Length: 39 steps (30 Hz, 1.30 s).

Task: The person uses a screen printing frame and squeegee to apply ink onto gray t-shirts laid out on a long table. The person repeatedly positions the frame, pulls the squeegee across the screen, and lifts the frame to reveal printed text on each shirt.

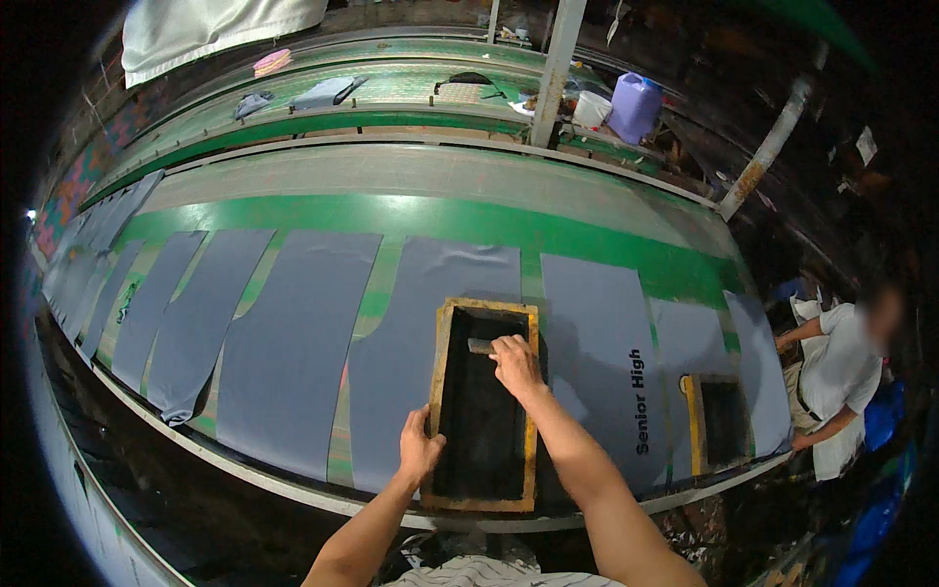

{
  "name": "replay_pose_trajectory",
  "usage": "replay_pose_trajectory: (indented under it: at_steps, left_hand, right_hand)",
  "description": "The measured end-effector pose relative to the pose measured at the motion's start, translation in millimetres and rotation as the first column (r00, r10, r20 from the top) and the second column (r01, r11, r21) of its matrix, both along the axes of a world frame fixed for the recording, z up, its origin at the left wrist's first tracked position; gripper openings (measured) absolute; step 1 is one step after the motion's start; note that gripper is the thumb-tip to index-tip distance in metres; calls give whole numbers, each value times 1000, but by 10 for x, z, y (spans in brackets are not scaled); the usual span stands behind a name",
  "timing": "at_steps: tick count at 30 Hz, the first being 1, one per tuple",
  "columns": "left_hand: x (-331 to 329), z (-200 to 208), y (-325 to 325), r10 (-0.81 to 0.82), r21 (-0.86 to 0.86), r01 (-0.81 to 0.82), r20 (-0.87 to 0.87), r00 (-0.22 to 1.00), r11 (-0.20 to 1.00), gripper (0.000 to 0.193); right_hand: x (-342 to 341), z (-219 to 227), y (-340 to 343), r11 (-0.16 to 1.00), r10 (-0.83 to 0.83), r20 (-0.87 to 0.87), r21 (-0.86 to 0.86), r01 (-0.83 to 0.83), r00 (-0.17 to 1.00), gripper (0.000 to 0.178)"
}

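A wooden-rimmed printing screen (pixel 489 304) with dark, ink-stained mesh lies on a grey-blue cut fabric piece (pixel 384 401). My left hand (pixel 421 448) is closed around the left side of its frame, near the lower end. Inside the frame, toward its far end, my right hand (pixel 515 366) grips a small squeegee (pixel 480 345). The squeegee's blade looks in contact with the mesh, though my fingers cover part of it. Just right of the screen lies another fabric piece (pixel 593 362) bearing black printed lettering along its right side.
Several more fabric pieces (pixel 293 333) lie in a row along the green table (pixel 430 213). At the right, a person (pixel 843 362) stands by a second screen (pixel 693 421). Beyond are another long table with folded cloth (pixel 328 93), a metal post (pixel 558 73) and a purple jug (pixel 636 108).
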<state>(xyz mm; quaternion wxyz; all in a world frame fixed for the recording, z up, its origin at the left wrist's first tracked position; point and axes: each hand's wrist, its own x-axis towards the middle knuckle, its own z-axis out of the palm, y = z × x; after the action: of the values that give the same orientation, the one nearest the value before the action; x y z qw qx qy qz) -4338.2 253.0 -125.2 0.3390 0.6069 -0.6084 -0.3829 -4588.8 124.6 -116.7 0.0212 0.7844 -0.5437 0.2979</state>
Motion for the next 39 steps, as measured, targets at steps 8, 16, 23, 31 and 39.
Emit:
replay_pose_trajectory:
  at_steps: [8, 16, 23, 31, 39]
  left_hand:
    - [5, 22, -3, 25, -18, -25, -5, 1000, 1000, 65]
    - [-45, 2, 11, 31, -8, -31, -28, 999, 999, 63]
    - [2, -69, 3, 34, -21, -35, -32, 999, 999, 64]
    - [-24, -121, -14, 16, -77, -19, -34, 999, 997, 63]
    - [-43, -132, -13, 43, -38, -45, -49, 998, 998, 63]
  right_hand:
    - [-186, 273, -538, 977, 37, 42, 209, -44, 998, 18]
    - [-233, 299, -662, 957, -6, 20, 290, -1, 1000, 15]
    - [24, 214, 366, 954, 54, 65, 291, -71, 996, 13]
    - [431, 305, 2188, 985, 96, 117, 129, -111, 989, 24]
    - [493, 129, 2874, 974, 130, 41, 183, -135, 991, 39]
